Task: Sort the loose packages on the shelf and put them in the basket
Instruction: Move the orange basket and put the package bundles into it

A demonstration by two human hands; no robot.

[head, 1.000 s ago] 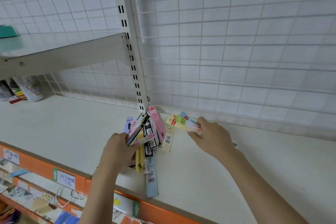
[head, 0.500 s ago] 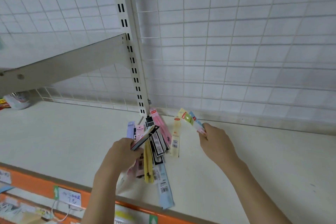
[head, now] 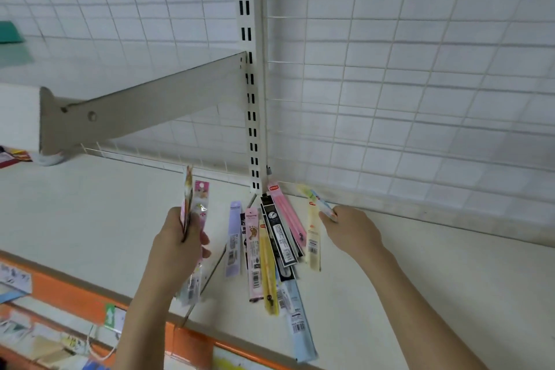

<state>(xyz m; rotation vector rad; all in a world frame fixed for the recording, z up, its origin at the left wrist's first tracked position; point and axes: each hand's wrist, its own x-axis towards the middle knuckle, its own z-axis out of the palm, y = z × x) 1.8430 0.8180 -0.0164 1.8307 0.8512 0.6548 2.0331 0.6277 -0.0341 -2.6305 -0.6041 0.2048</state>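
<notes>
Packages lying on the shelf

We are looking at a cream shelf [head: 90, 219] with an orange front edge [head: 72, 291]. A loose fan of long, narrow packages [head: 270, 249] is lying on it at the foot of the slotted upright [head: 252, 117]: lilac [head: 234, 242], pink [head: 253, 252], yellow [head: 268, 273], black [head: 279, 234] and pale blue [head: 300, 318] ones are overlapping, the pale blue one reaching nearest the front edge. A cream package [head: 313, 237] is lying just beside them on the right.
</notes>
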